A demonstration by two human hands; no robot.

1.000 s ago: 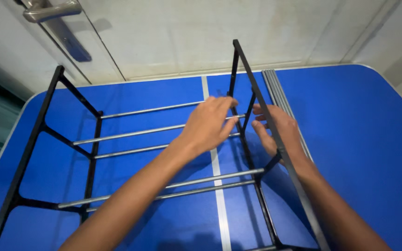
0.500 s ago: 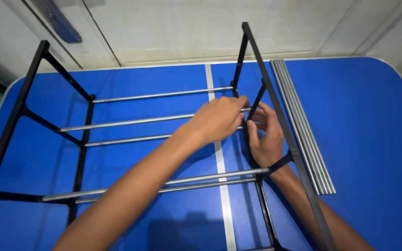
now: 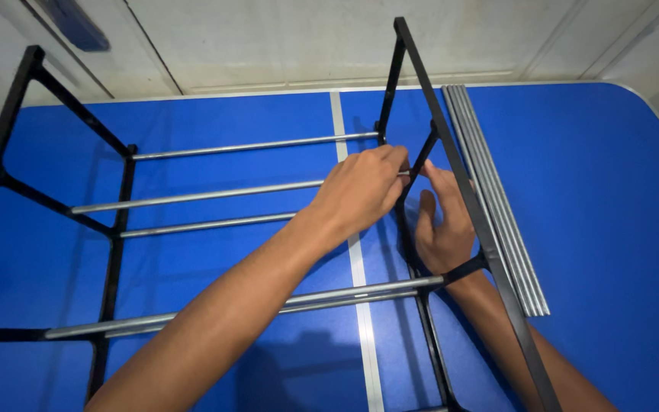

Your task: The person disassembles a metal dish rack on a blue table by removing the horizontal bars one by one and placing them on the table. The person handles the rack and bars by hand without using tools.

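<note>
Rod (image 3: 200,195) end gripped by left hand (image 3: 360,187) at black frame (image 3: 451,175); right hand (image 3: 442,225) open, fingers against frame. Spare rods (image 3: 497,206) on blue worktop (image 3: 612,191).

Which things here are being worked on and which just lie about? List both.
In hand: left hand, right hand, black side frame, silver rod gripped at the frame.
Lying about: spare rods on the blue table; door.
</note>
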